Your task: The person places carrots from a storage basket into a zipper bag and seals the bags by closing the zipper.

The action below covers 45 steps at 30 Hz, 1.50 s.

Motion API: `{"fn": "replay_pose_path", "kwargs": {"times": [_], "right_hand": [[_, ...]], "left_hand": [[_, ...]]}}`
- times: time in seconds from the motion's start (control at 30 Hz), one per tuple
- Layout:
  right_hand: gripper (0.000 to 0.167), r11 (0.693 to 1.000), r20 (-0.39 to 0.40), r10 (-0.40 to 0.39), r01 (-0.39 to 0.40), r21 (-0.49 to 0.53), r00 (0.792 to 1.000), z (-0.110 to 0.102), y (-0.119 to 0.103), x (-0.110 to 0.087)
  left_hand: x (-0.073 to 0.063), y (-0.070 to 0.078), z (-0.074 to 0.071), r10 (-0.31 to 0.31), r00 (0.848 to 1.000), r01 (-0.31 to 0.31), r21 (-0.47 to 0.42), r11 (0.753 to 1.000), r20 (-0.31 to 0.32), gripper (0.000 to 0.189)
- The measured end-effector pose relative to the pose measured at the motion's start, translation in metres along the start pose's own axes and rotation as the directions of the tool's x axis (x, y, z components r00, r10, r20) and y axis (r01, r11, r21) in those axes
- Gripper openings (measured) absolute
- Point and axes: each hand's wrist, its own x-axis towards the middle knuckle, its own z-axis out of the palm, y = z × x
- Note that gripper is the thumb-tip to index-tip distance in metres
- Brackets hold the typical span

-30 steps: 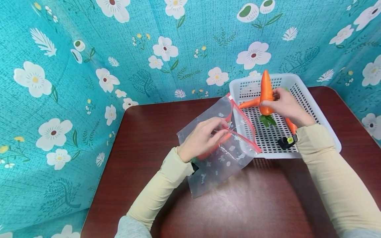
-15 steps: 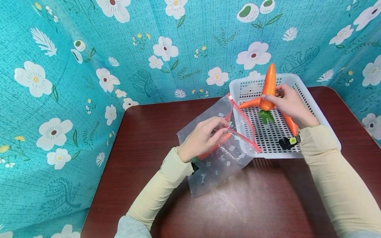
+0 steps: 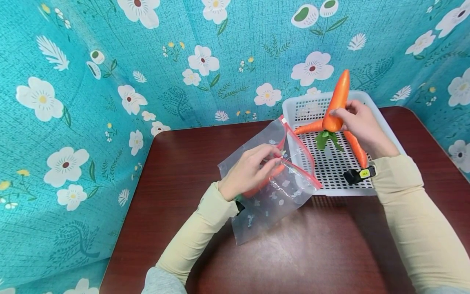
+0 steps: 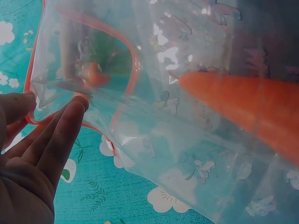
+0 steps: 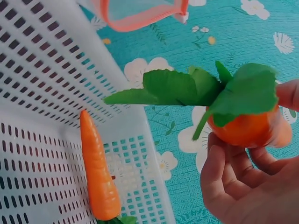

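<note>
A dark red counter (image 3: 180,163) carries a white basket (image 3: 339,192) before a flowered turquoise cloth (image 3: 235,57); over the basket the right hand (image 3: 365,126) grasps a leafy carrot (image 3: 337,104). Left of the basket, a clear bag (image 3: 253,228) overlaps its rim in the head view, its mouth pinched by the left hand (image 3: 249,169), which partly hides the bagged carrot (image 3: 262,183); the raised one masks a basket carrot's (image 3: 308,128) end.
</note>
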Motion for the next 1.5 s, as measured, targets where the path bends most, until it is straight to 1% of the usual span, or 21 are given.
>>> {"fn": "replay_pose_path", "kwargs": {"times": [0.13,0.23,0.3,0.47,0.57,0.77,0.9,0.97,1.03,1.13,1.23,1.4,1.5], "right_hand": [[0.035,0.995,0.008,-0.015,0.014,0.095,1.0,0.0,-0.001,0.0],[0.029,0.985,0.025,-0.022,0.017,0.172,0.999,0.0,-0.001,0.0],[0.03,0.98,0.04,-0.028,0.02,0.196,0.999,0.0,-0.001,-0.001],[0.043,0.963,0.081,-0.041,0.018,0.269,0.996,0.001,-0.004,-0.005],[0.046,0.941,0.099,-0.053,0.016,0.339,0.994,0.002,-0.006,-0.007],[0.046,0.879,0.128,-0.102,0.029,0.475,0.987,0.002,-0.01,-0.012],[0.046,0.857,0.144,-0.125,0.034,0.515,0.982,0.002,-0.013,-0.014],[0.045,0.859,0.153,-0.14,0.043,0.51,0.978,0.003,-0.015,-0.014],[0.045,0.87,0.162,-0.153,0.055,0.49,0.975,0.004,-0.016,-0.015],[0.049,0.894,0.167,-0.153,0.064,0.443,0.974,0.006,-0.018,-0.017],[0.054,0.9,0.178,-0.149,0.059,0.431,0.973,0.008,-0.019,-0.018],[0.049,0.901,0.2,-0.164,0.064,0.428,0.966,0.013,-0.021,-0.019],[0.048,0.921,0.213,-0.154,0.062,0.385,0.965,0.017,-0.022,-0.022]], "left_hand": [[0.0,0.001,0.001,-0.005,1.0,0.005,-0.006,1.0,-0.009,0.016],[0.001,0.001,0.001,-0.008,1.0,0.007,-0.01,1.0,-0.015,0.016],[0.001,0.001,0.001,-0.006,1.0,0.006,-0.007,1.0,-0.016,0.016],[0.001,0.001,0.0,0.005,1.0,-0.005,0.014,1.0,-0.014,0.016],[0.001,0.001,0.0,0.01,1.0,-0.01,0.023,1.0,-0.013,0.015],[0.001,0.0,0.0,0.01,1.0,-0.01,0.021,1.0,-0.019,0.015],[0.001,0.0,0.0,0.002,1.0,-0.002,0.012,1.0,-0.018,0.015],[0.001,0.001,-0.001,-0.002,1.0,0.002,0.008,1.0,-0.019,0.015],[0.001,0.001,-0.001,-0.007,1.0,0.007,0.003,1.0,-0.023,0.015],[0.0,0.002,-0.001,-0.009,0.999,0.009,-0.001,1.0,-0.032,0.016],[0.0,0.001,-0.001,-0.008,0.999,0.008,0.001,1.0,-0.04,0.016],[0.001,0.001,0.0,-0.016,0.998,0.016,-0.005,1.0,-0.055,0.017],[0.001,0.001,-0.001,-0.02,0.998,0.019,-0.012,1.0,-0.062,0.018]]}}
